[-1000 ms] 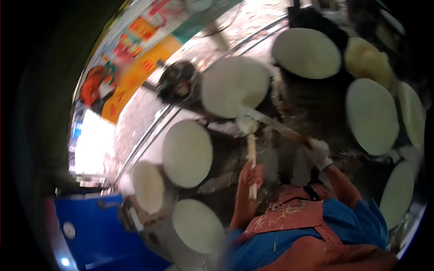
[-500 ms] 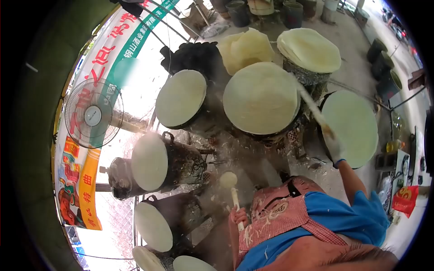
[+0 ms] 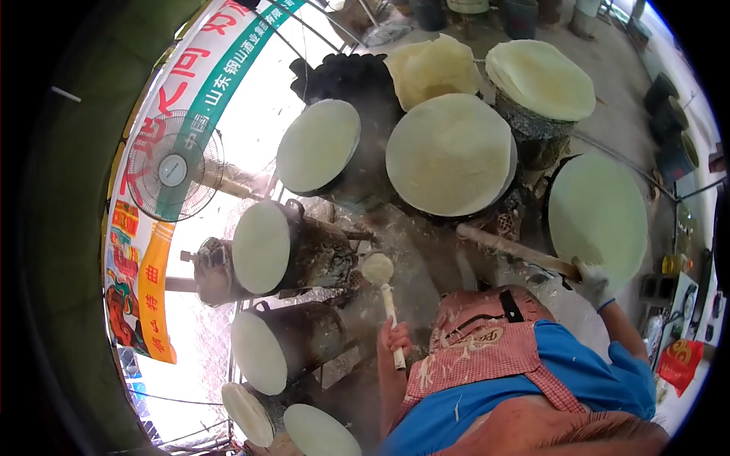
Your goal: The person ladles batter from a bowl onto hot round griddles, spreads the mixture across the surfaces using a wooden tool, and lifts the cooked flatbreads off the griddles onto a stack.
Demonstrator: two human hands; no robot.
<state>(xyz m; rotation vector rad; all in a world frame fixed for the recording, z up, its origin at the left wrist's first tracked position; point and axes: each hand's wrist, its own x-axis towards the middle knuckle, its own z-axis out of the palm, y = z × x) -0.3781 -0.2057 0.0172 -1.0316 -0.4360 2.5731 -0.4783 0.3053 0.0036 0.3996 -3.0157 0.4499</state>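
Observation:
My left hand [image 3: 395, 338] is wrapped round the pale handle of a ladle [image 3: 378, 269], whose round bowl is coated with batter. My right hand [image 3: 590, 283], in a whitish glove, grips the end of a long flat wooden scraper [image 3: 517, 249]. The scraper points left, below the large round griddle [image 3: 450, 156], which carries a thin pale sheet. Beside my right hand, another griddle [image 3: 598, 216] is covered with a smooth pale layer. To the left, a coated griddle [image 3: 318, 147] and a smaller one [image 3: 261, 248] sit on dark stoves.
Thin sheets are stacked on a drum [image 3: 541, 80], beside a crumpled yellowish sheet [image 3: 433, 70]. A fan [image 3: 172, 169] stands left before a banner. More coated griddles [image 3: 258, 353] are at the lower left, and dark buckets [image 3: 669, 118] at the right.
The scraper has swung away from the large griddle's right edge to below it, and my right hand has shifted right and slightly down. My left hand still holds the ladle, now slightly higher.

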